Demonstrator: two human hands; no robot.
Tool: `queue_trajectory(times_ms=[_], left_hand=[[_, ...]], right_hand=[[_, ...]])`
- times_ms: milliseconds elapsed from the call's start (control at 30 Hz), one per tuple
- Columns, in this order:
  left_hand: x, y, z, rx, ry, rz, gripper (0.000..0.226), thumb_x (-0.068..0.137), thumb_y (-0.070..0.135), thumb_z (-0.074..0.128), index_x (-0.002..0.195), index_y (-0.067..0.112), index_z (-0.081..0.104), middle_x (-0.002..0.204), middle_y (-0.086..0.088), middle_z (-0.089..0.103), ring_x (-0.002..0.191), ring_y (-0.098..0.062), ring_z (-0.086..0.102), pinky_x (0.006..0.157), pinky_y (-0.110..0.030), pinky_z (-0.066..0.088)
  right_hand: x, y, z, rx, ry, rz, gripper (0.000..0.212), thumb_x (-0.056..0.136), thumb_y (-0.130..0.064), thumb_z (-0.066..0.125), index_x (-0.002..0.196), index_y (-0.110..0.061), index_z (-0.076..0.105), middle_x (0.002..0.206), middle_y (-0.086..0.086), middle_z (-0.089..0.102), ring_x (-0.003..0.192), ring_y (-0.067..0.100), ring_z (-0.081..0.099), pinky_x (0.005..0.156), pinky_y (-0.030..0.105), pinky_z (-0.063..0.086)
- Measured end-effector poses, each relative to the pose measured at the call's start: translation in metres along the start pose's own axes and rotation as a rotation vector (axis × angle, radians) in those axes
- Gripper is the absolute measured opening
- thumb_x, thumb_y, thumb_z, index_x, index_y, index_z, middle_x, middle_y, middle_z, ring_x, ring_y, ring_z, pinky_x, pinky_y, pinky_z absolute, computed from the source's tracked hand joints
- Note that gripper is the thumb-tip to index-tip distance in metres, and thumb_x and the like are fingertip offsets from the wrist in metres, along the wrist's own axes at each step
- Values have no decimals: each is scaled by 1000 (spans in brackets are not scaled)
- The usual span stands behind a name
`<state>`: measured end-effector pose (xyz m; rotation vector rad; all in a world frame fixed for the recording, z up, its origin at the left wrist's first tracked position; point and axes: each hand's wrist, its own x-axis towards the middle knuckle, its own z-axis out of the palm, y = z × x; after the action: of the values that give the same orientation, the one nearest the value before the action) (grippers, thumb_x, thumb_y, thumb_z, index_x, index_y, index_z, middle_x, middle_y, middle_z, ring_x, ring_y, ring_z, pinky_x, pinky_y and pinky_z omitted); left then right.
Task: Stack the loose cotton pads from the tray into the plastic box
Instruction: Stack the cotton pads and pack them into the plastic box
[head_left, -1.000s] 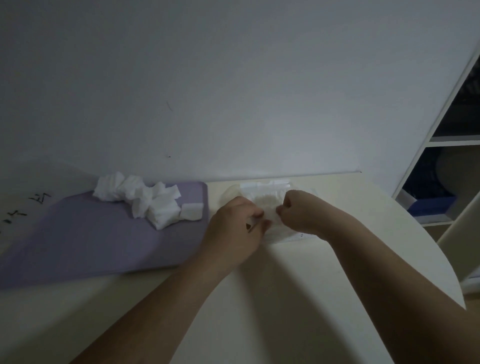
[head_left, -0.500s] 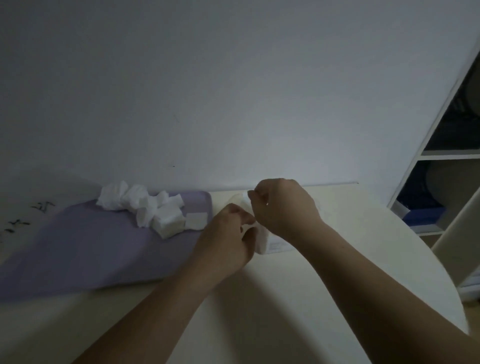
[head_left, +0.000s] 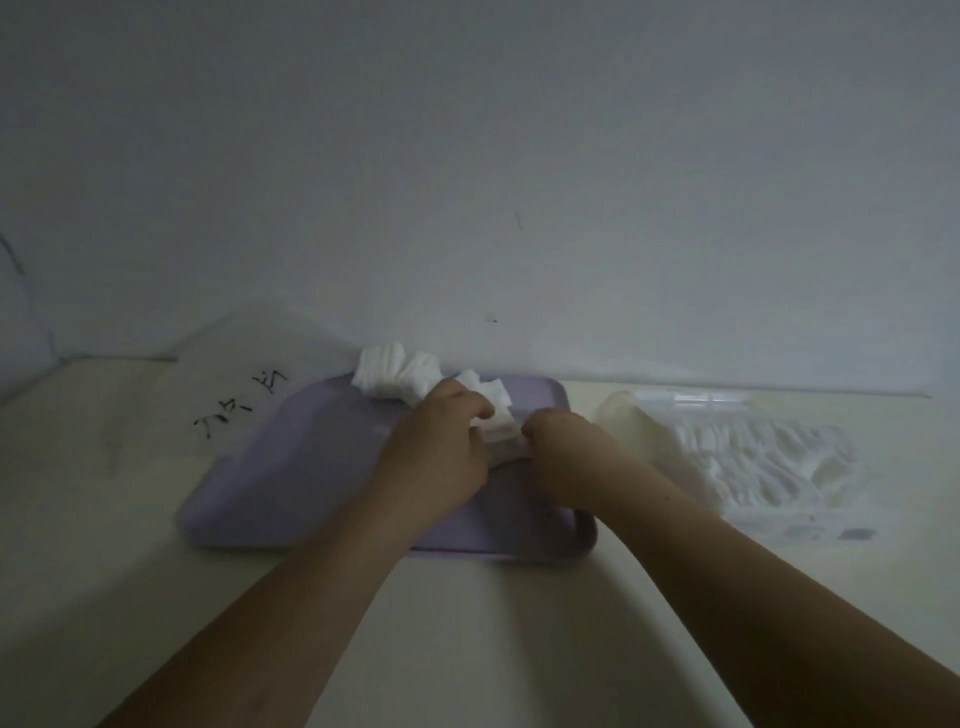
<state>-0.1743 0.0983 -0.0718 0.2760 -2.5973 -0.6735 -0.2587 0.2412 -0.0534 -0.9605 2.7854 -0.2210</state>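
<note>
A lilac tray (head_left: 311, 467) lies on the cream table. White cotton pads (head_left: 400, 374) are heaped at the tray's far edge against the wall. My left hand (head_left: 441, 447) and my right hand (head_left: 566, 457) meet over the tray's right half, both closed on a small bunch of white pads (head_left: 501, 423) between them. To the right of the tray stands the clear plastic box (head_left: 789, 514), with rows of white pads inside it. The view is dim and blurred, so the pads under my fingers are partly hidden.
A white wall runs just behind the tray and box. Black handwritten marks (head_left: 239, 410) show on the table left of the tray. A pale translucent lid or flap (head_left: 628, 421) rises at the box's left end. The cream table (head_left: 493, 649) stretches toward me.
Both hands have moved left, from the plastic box to the tray, and now grip pads there. The view has swung left, so the shelf on the right is out of sight.
</note>
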Motion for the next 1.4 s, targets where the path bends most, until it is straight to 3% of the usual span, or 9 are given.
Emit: queue_trajectory(times_ms=[100,267,467,567,700,967,1200,1300,1400], left_hand=[[10,2,0,56,-133,-1,41,87,22,49,122,13,67,134,-8,61,120,-34,61,96,-45,53],[9,4,3,136,-217,-52,14,93,22,57,101,23,69,107,0,68,97,-28,65,74,-34,47],[0,-12,-13,-29,-172,-110,28,89,25,62,115,32,72,108,9,74,95,-15,68,88,-33,56],[-3,-18,-14,-36,-239,-147,38,89,35,69,125,24,66,118,6,71,101,-16,67,94,-37,55],[-9,-17,-7,-217,-289,-226,40,91,29,73,129,22,66,121,3,72,107,-15,68,101,-35,53],[-21,-22,-1,-370,-59,-260,18,82,17,80,86,29,68,73,14,67,60,8,57,65,-10,44],[-26,-12,-17,-723,196,-353,28,87,-4,65,95,23,67,80,12,73,66,-3,61,61,-15,48],[-32,-2,-19,-902,112,-355,42,89,-5,65,117,26,70,100,-10,75,78,-12,63,66,-24,52],[-34,3,-16,-1063,-1,-363,32,79,4,66,102,22,79,96,-12,76,87,-20,67,70,-32,54]], right_hand=[[12,-1,5,-42,-22,10,22,96,-15,57,116,-13,66,114,13,68,105,34,67,88,38,55],[14,-1,0,-102,-23,22,22,94,-20,63,114,-18,72,114,8,71,107,31,67,93,36,56],[10,5,-9,200,-21,61,42,85,-17,71,127,-16,66,121,10,68,109,28,66,84,29,52],[8,5,-9,260,-64,76,38,81,-12,72,117,-1,72,112,20,72,98,34,70,81,42,63],[0,8,-7,351,-9,33,17,85,-11,64,95,-9,77,87,8,73,72,21,66,55,23,50],[-22,23,8,857,325,63,12,86,-18,77,82,-10,70,62,-2,68,50,5,56,46,15,42],[-24,19,22,1300,403,59,4,93,-7,73,92,-4,70,73,6,77,66,19,74,53,29,55],[-24,18,23,1417,360,32,6,95,-4,71,89,-3,72,76,9,77,71,26,75,60,32,61],[-29,17,24,1494,292,-30,12,97,3,65,90,-2,73,78,9,75,72,22,73,65,33,62]])
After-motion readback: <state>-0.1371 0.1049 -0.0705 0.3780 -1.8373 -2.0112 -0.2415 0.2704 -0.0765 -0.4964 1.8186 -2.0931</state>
